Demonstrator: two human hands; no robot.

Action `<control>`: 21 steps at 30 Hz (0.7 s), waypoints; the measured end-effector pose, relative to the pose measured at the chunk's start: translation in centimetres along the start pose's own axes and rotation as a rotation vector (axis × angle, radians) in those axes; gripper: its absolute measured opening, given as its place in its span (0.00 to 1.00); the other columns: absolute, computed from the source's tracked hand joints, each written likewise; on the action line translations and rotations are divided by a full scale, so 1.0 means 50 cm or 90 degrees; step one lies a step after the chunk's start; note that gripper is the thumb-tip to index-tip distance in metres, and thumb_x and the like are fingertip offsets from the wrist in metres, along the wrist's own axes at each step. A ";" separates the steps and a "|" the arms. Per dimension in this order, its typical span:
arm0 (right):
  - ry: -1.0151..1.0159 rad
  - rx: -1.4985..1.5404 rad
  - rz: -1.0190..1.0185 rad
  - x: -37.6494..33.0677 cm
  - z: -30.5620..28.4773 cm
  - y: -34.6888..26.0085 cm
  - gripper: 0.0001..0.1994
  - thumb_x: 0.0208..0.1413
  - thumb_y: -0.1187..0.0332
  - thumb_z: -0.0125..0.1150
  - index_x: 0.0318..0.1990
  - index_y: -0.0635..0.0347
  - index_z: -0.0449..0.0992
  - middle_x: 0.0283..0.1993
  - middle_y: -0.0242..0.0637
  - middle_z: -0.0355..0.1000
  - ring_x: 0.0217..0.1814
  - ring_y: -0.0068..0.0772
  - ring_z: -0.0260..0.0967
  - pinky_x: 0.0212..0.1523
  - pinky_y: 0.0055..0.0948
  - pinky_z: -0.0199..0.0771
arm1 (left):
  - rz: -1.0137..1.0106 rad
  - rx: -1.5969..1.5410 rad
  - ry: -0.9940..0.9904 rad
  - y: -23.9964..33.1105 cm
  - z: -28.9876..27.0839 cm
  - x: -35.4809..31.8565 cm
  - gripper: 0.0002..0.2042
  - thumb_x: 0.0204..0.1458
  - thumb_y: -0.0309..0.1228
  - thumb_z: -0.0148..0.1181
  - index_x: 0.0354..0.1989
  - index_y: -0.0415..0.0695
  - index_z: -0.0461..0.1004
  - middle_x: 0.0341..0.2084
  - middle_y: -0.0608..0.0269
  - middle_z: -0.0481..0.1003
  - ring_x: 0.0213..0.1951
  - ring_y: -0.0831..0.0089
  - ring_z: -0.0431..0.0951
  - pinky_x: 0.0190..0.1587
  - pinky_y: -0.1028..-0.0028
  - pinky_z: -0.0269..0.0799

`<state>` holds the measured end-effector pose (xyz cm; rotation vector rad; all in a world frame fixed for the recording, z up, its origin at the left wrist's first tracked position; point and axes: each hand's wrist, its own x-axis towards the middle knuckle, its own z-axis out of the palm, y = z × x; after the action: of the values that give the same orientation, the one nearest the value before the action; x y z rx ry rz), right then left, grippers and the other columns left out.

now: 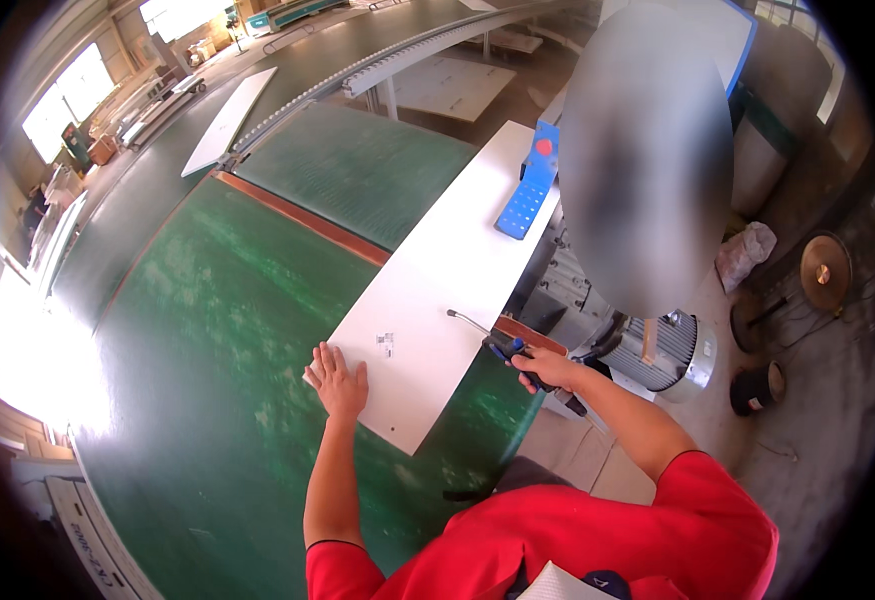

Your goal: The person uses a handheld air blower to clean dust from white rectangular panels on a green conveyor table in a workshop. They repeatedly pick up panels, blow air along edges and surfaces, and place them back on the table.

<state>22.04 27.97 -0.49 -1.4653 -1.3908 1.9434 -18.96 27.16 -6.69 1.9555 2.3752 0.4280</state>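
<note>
A long white board (447,270) lies slantwise over the green work surface, with a small printed label (385,345) near its front end. My left hand (338,383) rests on the board's near left corner, fingers spread. In my right hand (547,369) is a black and blue air blow gun (502,345), gripped by its handle. The gun's thin bent metal nozzle (465,319) reaches over the board's right edge. Whether the nozzle touches the board, I cannot tell.
A blue control panel (523,208) with a red button stands by the board's far right side. Below it sits a finned electric motor (662,355). Another white board (229,122) lies far left, near a curved roller rail (387,65). A large blurred grey shape hides the upper right.
</note>
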 end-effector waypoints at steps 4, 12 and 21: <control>0.111 0.051 0.023 0.040 -0.066 0.020 0.22 0.66 0.51 0.48 0.50 0.64 0.68 0.23 0.33 0.68 0.20 0.26 0.67 0.27 0.27 0.65 | -0.051 0.030 -0.039 0.013 -0.003 0.013 0.34 0.59 0.50 0.45 0.66 0.33 0.57 0.71 0.48 0.46 0.73 0.57 0.40 0.71 0.50 0.30; 0.355 0.260 0.036 0.059 -0.193 0.007 0.21 0.62 0.48 0.54 0.44 0.60 0.68 0.22 0.34 0.66 0.18 0.30 0.65 0.21 0.31 0.67 | -0.061 0.056 -0.046 -0.010 -0.001 0.023 0.36 0.60 0.51 0.43 0.67 0.31 0.53 0.71 0.48 0.45 0.73 0.56 0.39 0.71 0.50 0.29; 0.365 0.267 0.037 0.087 -0.207 0.009 0.20 0.63 0.50 0.54 0.44 0.60 0.69 0.22 0.33 0.67 0.18 0.29 0.65 0.21 0.31 0.68 | -0.066 0.058 -0.060 0.025 0.009 0.048 0.37 0.60 0.52 0.42 0.67 0.31 0.53 0.71 0.47 0.43 0.73 0.57 0.38 0.71 0.48 0.28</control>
<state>29.36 36.08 -3.13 -1.6687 -0.6548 1.5340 -18.16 29.78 -6.51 1.8313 2.4628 0.2227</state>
